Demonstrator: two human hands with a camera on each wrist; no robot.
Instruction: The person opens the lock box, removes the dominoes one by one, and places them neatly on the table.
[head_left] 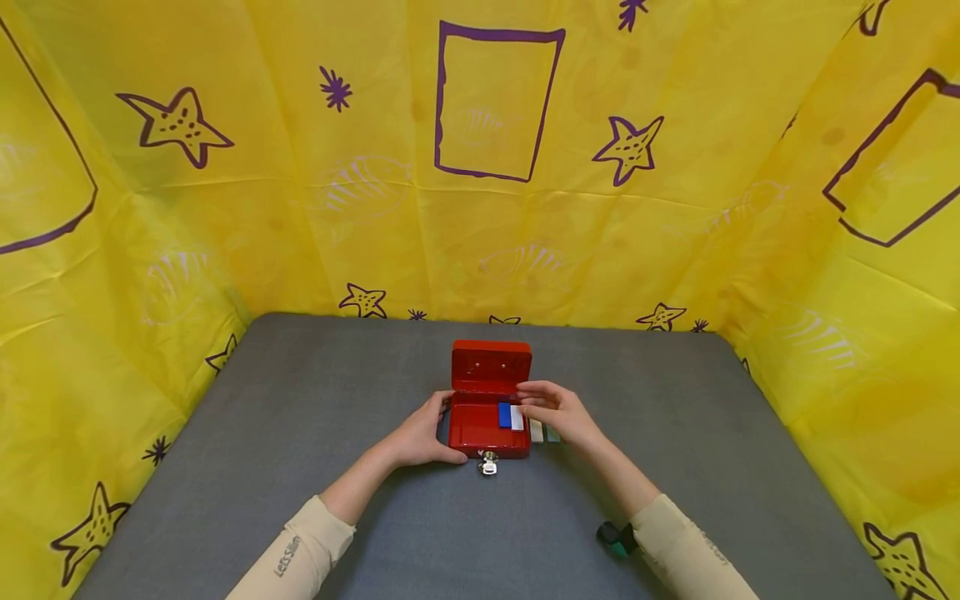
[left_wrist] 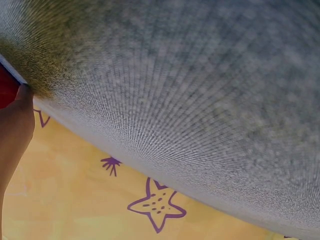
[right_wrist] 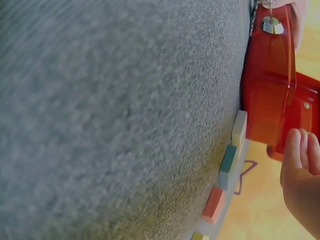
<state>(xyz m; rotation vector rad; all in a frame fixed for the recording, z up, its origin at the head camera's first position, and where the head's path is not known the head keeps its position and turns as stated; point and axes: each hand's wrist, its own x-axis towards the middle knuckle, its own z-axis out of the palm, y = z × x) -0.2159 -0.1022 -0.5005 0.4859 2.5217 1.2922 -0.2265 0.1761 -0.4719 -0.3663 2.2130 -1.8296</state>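
Note:
A red metal cash box stands on the grey table with its lid raised at the back. Keys hang from the lock at its front. My left hand grips the box's left side, thumb at the front corner, fingers toward the back. Inside, at the right, a blue block and a white block lie side by side. My right hand is over the box's right edge, its fingers extended and fingertips close to the white block. Whether they touch it I cannot tell.
Along the box's right side lie a cream block, a teal block, a coral block and part of a yellow block. A dark object with green is beside the right sleeve. Yellow patterned cloth surrounds the table.

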